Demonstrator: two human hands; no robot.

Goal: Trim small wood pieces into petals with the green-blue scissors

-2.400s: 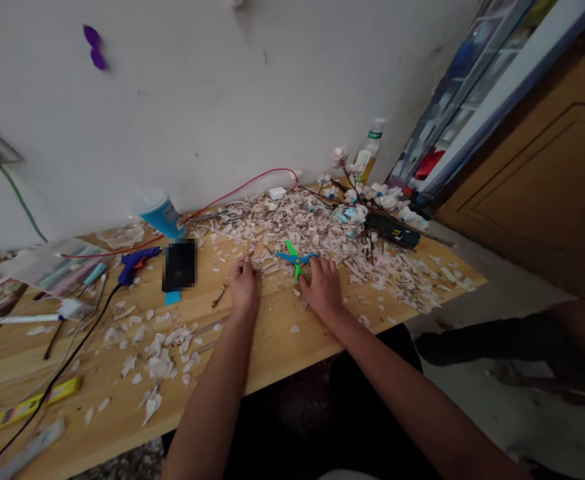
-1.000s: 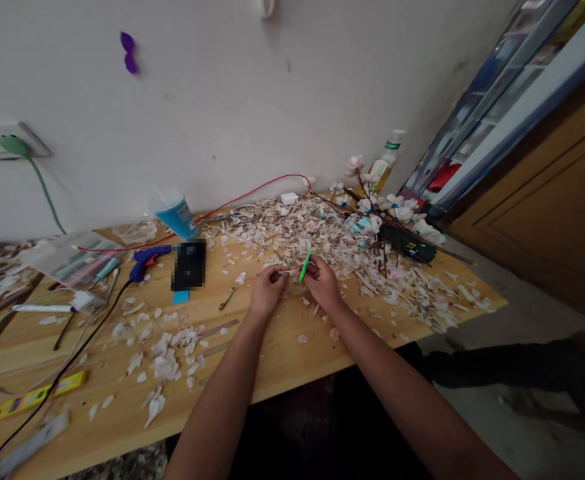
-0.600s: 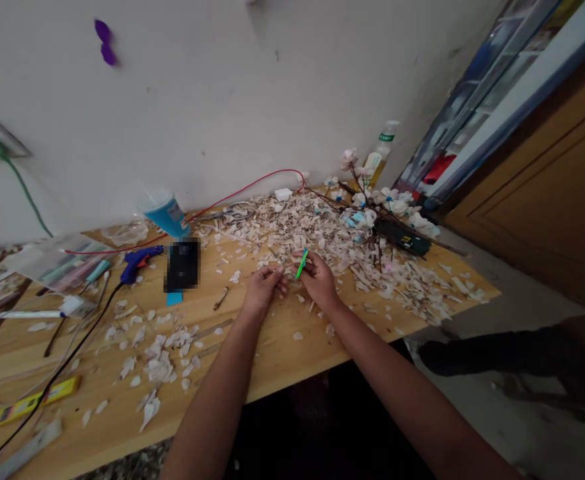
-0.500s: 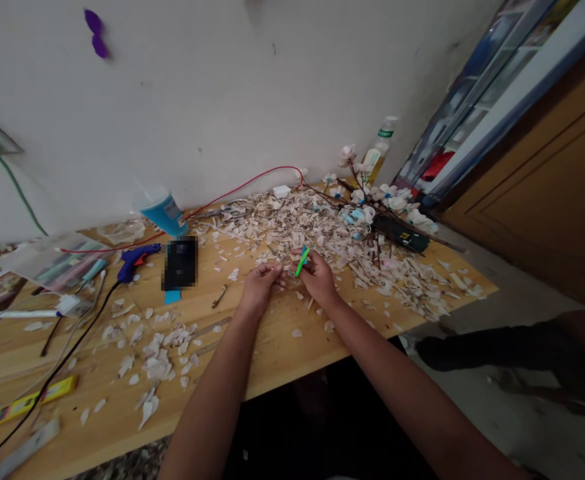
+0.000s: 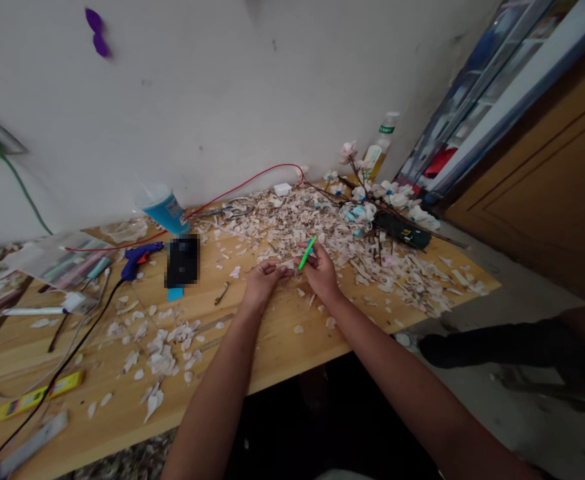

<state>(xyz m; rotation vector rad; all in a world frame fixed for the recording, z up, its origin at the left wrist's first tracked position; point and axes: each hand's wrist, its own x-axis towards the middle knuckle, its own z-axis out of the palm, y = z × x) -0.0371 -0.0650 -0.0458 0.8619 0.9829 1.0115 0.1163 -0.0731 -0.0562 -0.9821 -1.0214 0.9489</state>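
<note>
Half the scissors (image 5: 306,253) seem hidden inside right hand (image 5: 323,276)

The right hand (image 5: 322,273) hides most of the green scissors (image 5: 306,253); only a thin green sliver shows. The pale scrap (image 5: 285,266) at the fingertips of the left hand (image 5: 259,283) is too small to identify. A black rectangle (image 5: 183,261) on the table (image 5: 282,347) is pixelated. The table's left end runs past the picture's edge, as does a dark-clothed leg (image 5: 512,343) at right.
</note>
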